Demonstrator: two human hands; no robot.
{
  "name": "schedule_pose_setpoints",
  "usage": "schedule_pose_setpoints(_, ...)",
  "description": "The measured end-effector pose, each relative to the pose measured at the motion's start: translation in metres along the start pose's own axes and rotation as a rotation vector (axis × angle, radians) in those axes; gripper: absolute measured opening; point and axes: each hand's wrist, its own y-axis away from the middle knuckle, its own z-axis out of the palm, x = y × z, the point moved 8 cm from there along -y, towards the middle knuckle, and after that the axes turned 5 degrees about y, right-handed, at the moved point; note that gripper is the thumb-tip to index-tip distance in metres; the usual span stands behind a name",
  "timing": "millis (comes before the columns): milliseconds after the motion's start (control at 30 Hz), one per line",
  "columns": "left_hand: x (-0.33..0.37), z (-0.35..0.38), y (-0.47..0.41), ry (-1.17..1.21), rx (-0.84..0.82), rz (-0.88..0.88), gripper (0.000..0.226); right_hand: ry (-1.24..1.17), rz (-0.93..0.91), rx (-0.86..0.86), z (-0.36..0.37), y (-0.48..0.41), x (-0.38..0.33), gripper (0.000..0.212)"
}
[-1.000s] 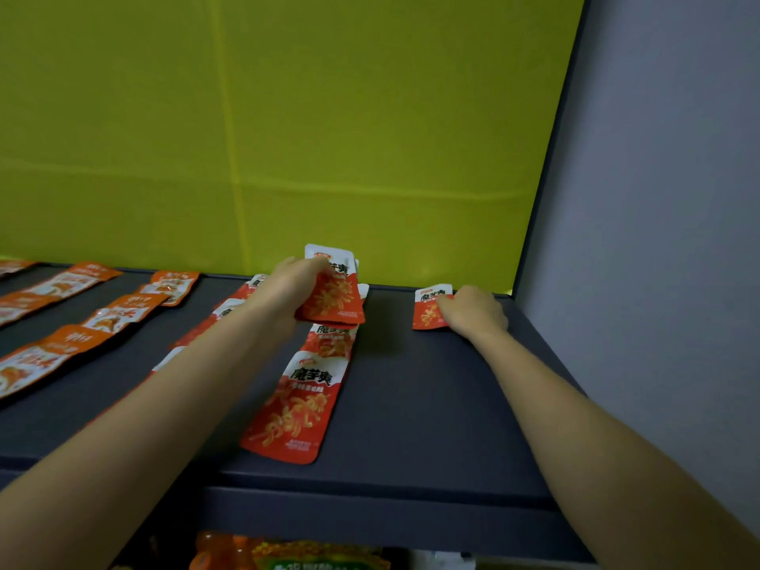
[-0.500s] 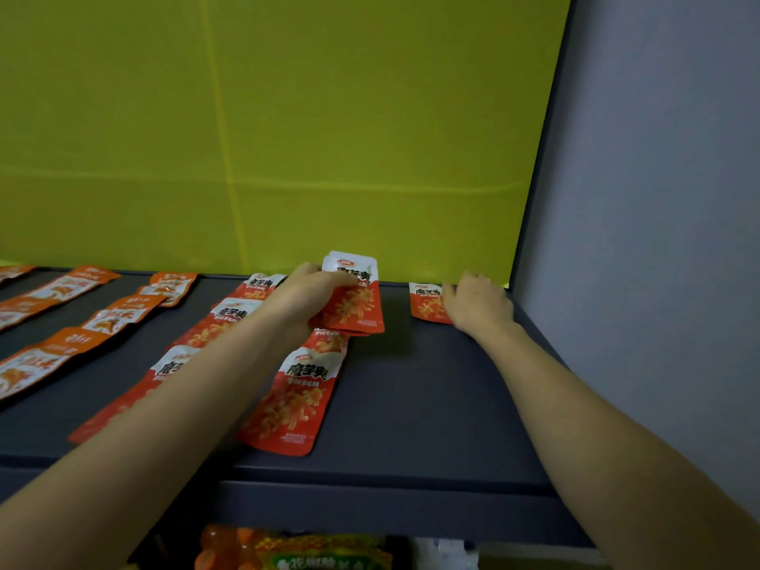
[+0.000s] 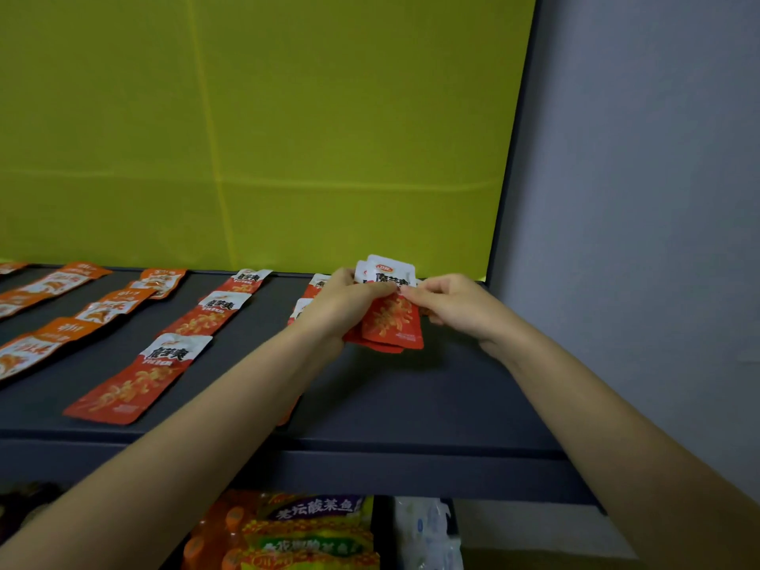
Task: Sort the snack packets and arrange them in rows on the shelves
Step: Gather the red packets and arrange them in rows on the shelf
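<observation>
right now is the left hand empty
No, the left hand grips a stack of red packets, which the right hand also pinches.

The right end of the shelf (image 3: 432,405) lay bare from its front lip back to the hands, open between the grey side wall (image 3: 637,199) and the left forearm (image 3: 214,421). At the back, the left hand (image 3: 341,306) and right hand (image 3: 456,306) met around a stack of red packets (image 3: 390,320), blocking that corner. The yellow back panel (image 3: 288,137) closed the rear. Leftward, dark bare lanes ran front to back between the row of red packets (image 3: 135,380) and the orange packets (image 3: 98,310). Another red row (image 3: 318,281) lay mostly hidden under the left forearm. Below the lip, snack bags (image 3: 312,528) crowded the space underneath.
</observation>
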Motion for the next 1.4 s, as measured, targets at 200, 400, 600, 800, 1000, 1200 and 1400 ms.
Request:
schedule_pose_setpoints(200, -0.01, 0.0, 0.018, 0.012, 0.02, -0.057, 0.01, -0.047, 0.006, 0.203, -0.042, 0.009, 0.007, 0.025)
schedule_pose_setpoints(400, -0.029, 0.006, 0.037, -0.293, -0.049, 0.006, 0.032, -0.047, 0.087, 0.231, -0.06, 0.009, 0.011, 0.019)
schedule_pose_setpoints(600, -0.019, 0.014, 0.047, -0.868, 0.029, 0.252, 0.043, -0.02, 0.164, 0.139, -0.036, -0.001, 0.02, 0.023)
schedule_pose_setpoints(800, -0.016, 0.018, 0.05, -1.168, 0.131, 0.413, 0.039, 0.0, 0.204, 0.145, -0.024, -0.009, 0.038, 0.02)
schedule_pose_setpoints(1000, -0.012, 0.018, 0.051, -1.134, 0.115, 0.474, 0.038, 0.021, 0.189, 0.192, -0.018, -0.018, 0.048, 0.041)
schedule_pose_setpoints(1200, -0.009, 0.02, 0.055, -1.153, 0.154, 0.557, 0.037, 0.098, 0.21, 0.224, -0.019, -0.024, 0.055, 0.03)
schedule_pose_setpoints(1400, -0.007, 0.025, 0.058, -1.214, 0.182, 0.618, 0.039, 0.292, 0.224, 0.243, -0.02, -0.021, 0.054, 0.031)
